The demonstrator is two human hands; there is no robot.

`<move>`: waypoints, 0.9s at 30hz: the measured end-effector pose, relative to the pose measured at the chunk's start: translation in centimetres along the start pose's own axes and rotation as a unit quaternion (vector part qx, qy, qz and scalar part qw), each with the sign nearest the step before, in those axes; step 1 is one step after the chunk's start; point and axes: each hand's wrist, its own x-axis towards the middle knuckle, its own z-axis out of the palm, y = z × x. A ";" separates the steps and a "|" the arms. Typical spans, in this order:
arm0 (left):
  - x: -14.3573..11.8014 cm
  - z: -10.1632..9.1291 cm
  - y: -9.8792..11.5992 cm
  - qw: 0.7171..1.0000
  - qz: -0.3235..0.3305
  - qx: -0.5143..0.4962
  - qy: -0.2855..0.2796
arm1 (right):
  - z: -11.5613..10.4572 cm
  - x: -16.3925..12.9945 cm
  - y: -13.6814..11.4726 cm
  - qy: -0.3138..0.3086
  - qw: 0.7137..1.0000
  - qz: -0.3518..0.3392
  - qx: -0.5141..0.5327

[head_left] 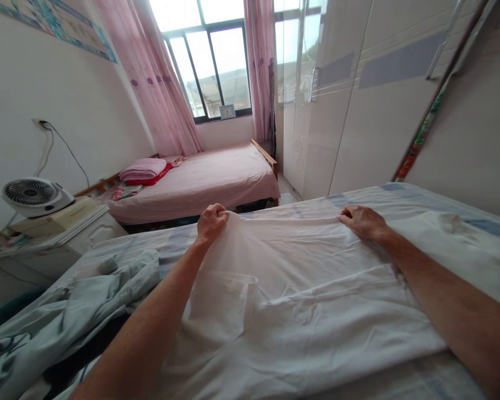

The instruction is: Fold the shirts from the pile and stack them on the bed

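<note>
Soft daylight from overexposed window (208,61); wide-angle edge distortion.

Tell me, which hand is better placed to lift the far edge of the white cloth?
Probably the left hand: it is closed on a raised bunch of the white cloth. The right hand seems to lie flatter, pressing the edge onto the bed.

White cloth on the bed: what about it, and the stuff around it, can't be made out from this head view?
- White cloth: near edge cut off by the picture's bottom.
- Left hand: fingers curled into a bunched fold, so the fingertips are hidden.
- Right hand: lies flat on the cloth's far edge; the palm hides any pinch.
- Small picture on the window sill: too small to read.
- Wall poster: cut off by the top edge.
</note>
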 end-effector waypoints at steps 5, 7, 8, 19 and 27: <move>-2.7 0.6 1.6 0.994 0.073 0.067 0.035 | -0.3 -0.6 -0.1 0.001 1.000 0.016 -0.011; -5.2 -0.3 2.6 0.984 0.165 0.060 -0.022 | -1.1 -0.7 -0.8 0.018 0.999 0.012 -0.037; -6.7 -0.9 3.1 0.974 0.210 0.052 -0.060 | -1.5 -0.8 -1.5 0.031 0.999 0.000 -0.041; -14.1 -5.1 -5.6 0.964 0.070 0.122 -0.226 | 2.1 -6.6 -7.6 -0.035 0.961 -0.276 -0.005; -13.2 -6.4 -4.4 0.979 0.090 0.099 -0.155 | 1.1 -8.5 -4.3 0.001 0.977 -0.208 -0.046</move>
